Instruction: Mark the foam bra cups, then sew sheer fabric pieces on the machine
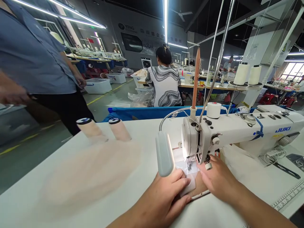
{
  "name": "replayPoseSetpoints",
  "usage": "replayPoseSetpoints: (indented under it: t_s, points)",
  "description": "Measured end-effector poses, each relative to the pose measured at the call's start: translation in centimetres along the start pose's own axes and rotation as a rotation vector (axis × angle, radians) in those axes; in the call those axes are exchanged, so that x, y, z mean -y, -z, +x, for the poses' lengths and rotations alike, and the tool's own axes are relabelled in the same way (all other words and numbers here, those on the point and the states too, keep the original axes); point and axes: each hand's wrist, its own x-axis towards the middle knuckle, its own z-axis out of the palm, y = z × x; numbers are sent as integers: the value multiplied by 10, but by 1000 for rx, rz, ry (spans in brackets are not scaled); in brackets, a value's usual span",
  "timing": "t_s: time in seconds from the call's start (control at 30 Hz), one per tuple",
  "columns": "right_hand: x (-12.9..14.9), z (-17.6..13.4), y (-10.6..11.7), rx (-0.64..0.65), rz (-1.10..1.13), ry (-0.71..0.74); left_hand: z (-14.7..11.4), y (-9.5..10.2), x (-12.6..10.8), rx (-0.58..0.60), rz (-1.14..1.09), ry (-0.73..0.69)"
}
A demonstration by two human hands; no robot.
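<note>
At the white JUKI sewing machine [237, 129], both my hands are by the needle area under its head. My left hand [163, 193] has its fingers curled with the thumb drawn in, gripping a small white fabric piece [189, 187] in front of the presser foot [189, 165]. Just right of the foot, my right hand [220, 175] lies with thumb and fingers extended over a tan fabric piece [200, 184]. The machine head hides some of those fingertips. A small red-tipped object [217, 153] shows behind the right hand; its kind is unclear.
A grey lamp [163, 155] hangs left of the needle. Two beige thread cones [120, 129] and a blurred beige, fabric-like patch [95, 174] are at left. A ruler [288, 194] and black snips-like tool [286, 169] lie right. A person in blue [35, 53] stands at left; another sits ahead.
</note>
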Motion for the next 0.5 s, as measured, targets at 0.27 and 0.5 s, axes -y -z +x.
replayPoseSetpoints:
  t_s: [0.27,0.5]
  points:
    - [5,-5,-2,101,7,146,1,1,10,-113,66,96]
    - [-4,-3,-4,25,-32,2,0,0,4,-51,50,35]
